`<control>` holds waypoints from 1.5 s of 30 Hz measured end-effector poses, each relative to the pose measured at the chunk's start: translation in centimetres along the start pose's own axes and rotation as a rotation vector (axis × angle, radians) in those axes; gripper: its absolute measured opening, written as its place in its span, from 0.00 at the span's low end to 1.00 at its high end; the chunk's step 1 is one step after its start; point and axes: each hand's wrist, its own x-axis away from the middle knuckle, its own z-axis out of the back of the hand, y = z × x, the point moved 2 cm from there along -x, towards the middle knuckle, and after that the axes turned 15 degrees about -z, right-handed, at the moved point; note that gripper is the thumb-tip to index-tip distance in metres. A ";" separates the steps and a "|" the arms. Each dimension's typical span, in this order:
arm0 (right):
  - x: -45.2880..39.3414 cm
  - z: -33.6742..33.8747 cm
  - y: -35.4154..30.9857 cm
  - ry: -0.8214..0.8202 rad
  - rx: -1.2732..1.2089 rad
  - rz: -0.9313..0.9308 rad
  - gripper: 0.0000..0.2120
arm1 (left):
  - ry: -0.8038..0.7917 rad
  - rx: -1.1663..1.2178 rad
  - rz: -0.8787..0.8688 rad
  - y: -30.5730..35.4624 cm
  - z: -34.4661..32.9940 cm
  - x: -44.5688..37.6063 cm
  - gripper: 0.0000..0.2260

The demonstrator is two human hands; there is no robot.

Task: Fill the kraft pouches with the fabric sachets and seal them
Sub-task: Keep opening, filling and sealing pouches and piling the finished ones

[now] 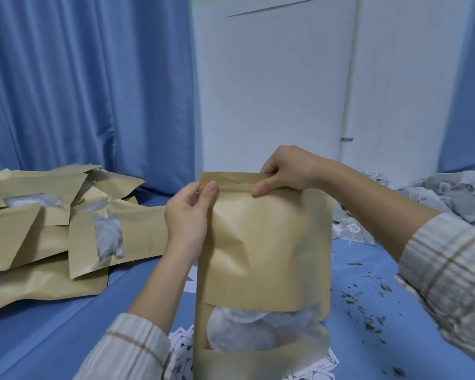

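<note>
at the top strip of the kraft pouch (261,242), your two hands do the pinching. your left hand (187,215) has its thumb pressed flat on the near face at the pouch's left corner, right by the zip line, with the other fingers curled behind the paper, so that corner is clamped between thumb and fingers. your right hand (285,168) grips the right end of the same strip: thumb on the front just below the crease, fingers folded over the top edge and out of sight behind it.

the pouch hangs upright between your hands, plain brown face toward you, and its clear window (261,327) low down shows pale fabric sachets (239,333) sitting in the bottom (how many, you cannot tell through the film). whether the zip is already closed along its whole length does not show.

both your forearms come up from striped, checked sleeves (447,272). under the pouch, on the blue surface (52,333), lie small printed paper slips (181,352). off to your left sits a loose pile of more kraft pouches (52,220), lying flat and overlapping, some with windows showing white contents. to your right, a heap of grey-white sachets with tags (450,198) spreads along the far edge, and green leaf crumbs (368,305) are scattered on the surface near your right sleeve. behind everything hang blue curtains (80,78) and a white door (272,91).
</note>
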 end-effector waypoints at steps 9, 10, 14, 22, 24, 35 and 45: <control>0.7 -0.1 1.1 0.057 -0.025 0.059 0.26 | 0.049 0.091 0.063 -0.1 0.7 -0.2 0.15; 0.7 0.0 1.1 0.064 -0.026 0.068 0.26 | 0.056 0.095 0.059 0.0 0.9 -0.2 0.15; 1.2 0.5 1.9 0.066 -0.028 0.027 0.27 | 0.083 0.090 0.044 0.0 2.0 -0.6 0.12; 1.9 1.7 5.6 0.115 -0.038 -0.068 0.21 | 0.086 0.139 0.076 -0.5 1.9 -1.1 0.11; 2.1 1.9 6.8 0.109 -0.139 -0.106 0.23 | 0.101 0.158 0.077 -1.0 1.7 -1.1 0.11; 1.6 0.2 4.9 0.106 -0.166 -0.066 0.15 | -0.056 0.195 0.095 -1.3 -1.1 -0.4 0.08; -1.4 -1.3 1.2 0.127 -0.084 0.039 0.11 | -0.028 0.131 0.010 -1.7 -0.8 -1.3 0.07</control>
